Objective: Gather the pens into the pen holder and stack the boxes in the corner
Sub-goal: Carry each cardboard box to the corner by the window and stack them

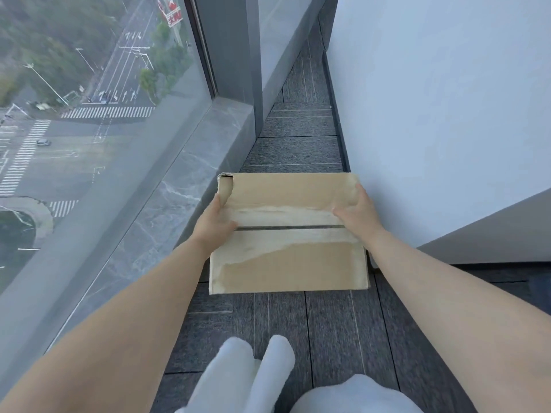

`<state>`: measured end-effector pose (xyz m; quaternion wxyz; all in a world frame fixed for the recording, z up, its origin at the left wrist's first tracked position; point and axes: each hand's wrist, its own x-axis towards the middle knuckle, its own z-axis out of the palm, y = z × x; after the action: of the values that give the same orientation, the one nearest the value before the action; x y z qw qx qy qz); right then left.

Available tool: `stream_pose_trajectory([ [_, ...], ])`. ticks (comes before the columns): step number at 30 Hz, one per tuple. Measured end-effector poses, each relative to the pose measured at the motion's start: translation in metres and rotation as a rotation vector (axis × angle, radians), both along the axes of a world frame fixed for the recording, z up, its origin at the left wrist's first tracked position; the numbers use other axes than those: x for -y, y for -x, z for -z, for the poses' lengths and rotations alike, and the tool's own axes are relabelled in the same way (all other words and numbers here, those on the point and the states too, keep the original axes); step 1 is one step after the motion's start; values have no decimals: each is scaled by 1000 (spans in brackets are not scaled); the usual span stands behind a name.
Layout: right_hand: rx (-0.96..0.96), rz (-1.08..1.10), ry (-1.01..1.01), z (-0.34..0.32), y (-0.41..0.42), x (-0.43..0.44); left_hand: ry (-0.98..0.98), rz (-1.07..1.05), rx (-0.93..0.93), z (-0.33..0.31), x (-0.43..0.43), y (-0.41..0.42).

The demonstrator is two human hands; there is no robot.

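**Both hands on the cardboard box, low in the narrow corner**

My left hand (215, 222) clamps the left edge of the cardboard box (287, 234), thumb lying over the top flap beside the centre seam, fingers wrapped down the side out of sight. My right hand (356, 214) grips the right edge the same way — thumb across the top, fingers curled over the far right rim. The box is closed, its two flaps meeting in a dark seam, with pale torn strips where tape peeled off and a ripped far-left corner. It sits between the marble window sill (167, 204) on its left and the white wall (432, 114) on its right, over the dark carpet tiles (298, 323) — whether it rests on the floor or hangs just above it, I cannot tell. My white trouser legs (247, 374) show at the near edge.
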<state>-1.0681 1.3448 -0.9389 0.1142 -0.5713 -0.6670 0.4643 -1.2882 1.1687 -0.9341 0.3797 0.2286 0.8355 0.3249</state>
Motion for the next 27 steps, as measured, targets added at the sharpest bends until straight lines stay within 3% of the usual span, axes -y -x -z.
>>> stream_pose_trajectory([
  [4,241,-203,-35,13,11,-9,98,122,-151,13,-2,2],
  [7,403,-295,-171,11,16,7,166,59,-139,20,2,3],
  [11,367,-433,-402,-2,13,54,279,-138,-13,26,13,-7],
  [17,471,-786,-338,-8,-2,101,338,-267,24,26,20,-22],
  [21,543,-780,-338,-7,-10,105,298,-395,86,29,25,-39],
  [25,493,-588,-217,-3,-17,104,150,-546,402,24,18,-71],
  [27,426,-472,-149,2,-23,101,122,-524,512,22,11,-87],
])
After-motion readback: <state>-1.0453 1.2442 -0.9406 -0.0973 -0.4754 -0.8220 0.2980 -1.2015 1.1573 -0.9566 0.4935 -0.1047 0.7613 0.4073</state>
